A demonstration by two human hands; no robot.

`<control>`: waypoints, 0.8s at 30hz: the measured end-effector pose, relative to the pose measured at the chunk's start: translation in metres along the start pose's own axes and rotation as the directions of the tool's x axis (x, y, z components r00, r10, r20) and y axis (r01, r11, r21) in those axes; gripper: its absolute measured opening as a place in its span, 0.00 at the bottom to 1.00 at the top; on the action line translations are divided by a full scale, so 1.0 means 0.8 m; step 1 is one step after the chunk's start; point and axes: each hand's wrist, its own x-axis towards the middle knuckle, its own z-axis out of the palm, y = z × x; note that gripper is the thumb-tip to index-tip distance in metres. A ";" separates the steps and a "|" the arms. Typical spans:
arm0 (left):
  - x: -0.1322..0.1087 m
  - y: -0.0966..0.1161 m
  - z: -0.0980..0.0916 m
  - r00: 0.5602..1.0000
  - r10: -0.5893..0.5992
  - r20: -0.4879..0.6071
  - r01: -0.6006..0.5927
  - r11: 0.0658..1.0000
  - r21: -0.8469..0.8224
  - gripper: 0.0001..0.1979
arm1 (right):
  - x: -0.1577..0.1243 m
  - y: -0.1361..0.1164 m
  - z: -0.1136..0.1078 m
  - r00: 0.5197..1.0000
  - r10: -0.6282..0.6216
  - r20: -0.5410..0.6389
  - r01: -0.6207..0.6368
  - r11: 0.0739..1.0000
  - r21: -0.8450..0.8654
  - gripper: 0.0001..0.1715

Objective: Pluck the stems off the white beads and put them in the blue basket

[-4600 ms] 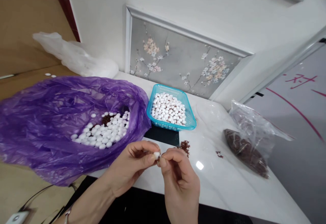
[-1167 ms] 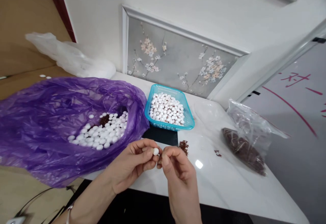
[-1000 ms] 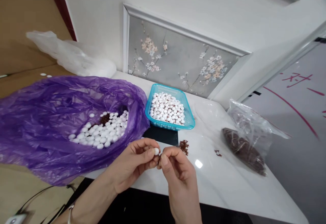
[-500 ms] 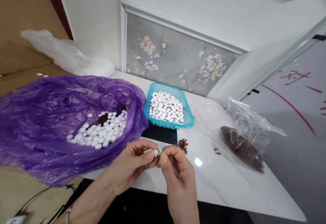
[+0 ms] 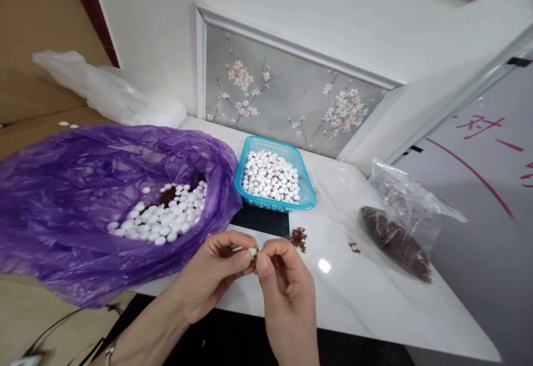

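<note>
My left hand [image 5: 212, 277] pinches a small white bead [image 5: 252, 252] between thumb and fingers, just above the near edge of the white table [image 5: 375, 305]. My right hand [image 5: 283, 294] is closed in a pinch right against the bead; what its fingertips hold is too small to make out. A little pile of reddish-brown bits [image 5: 298, 237] lies on the table just beyond my hands. Left of them an open purple plastic bag [image 5: 66, 199] holds several white beads [image 5: 162, 221]. A turquoise basket [image 5: 306, 202] full of white beads stands behind.
A clear plastic bag [image 5: 400, 210] with dark brown material lies at the right. A white plastic bag [image 5: 108, 91] sits at the back left by the wall. A black patch [image 5: 260, 222] shows under the basket. A floral panel [image 5: 291, 99] backs the table.
Both hands stay pinched together at the bead, with only slight finger shifts. The view has drifted a little, so everything sits slightly further left.
</note>
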 end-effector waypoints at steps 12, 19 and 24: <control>-0.002 -0.003 -0.003 0.999 0.048 -0.023 -0.047 0.997 0.066 0.06 | 0.001 0.005 0.000 1.000 -0.013 0.017 0.013 1.000 -0.022 0.09; -0.004 -0.002 -0.001 0.997 0.060 -0.050 -0.055 0.993 0.101 0.06 | 0.005 0.004 -0.002 0.999 0.022 0.048 -0.024 0.999 0.035 0.09; -0.004 0.001 0.002 0.991 0.128 -0.033 -0.121 0.978 0.171 0.05 | 0.012 0.003 -0.002 0.999 0.041 0.025 -0.043 0.997 0.057 0.07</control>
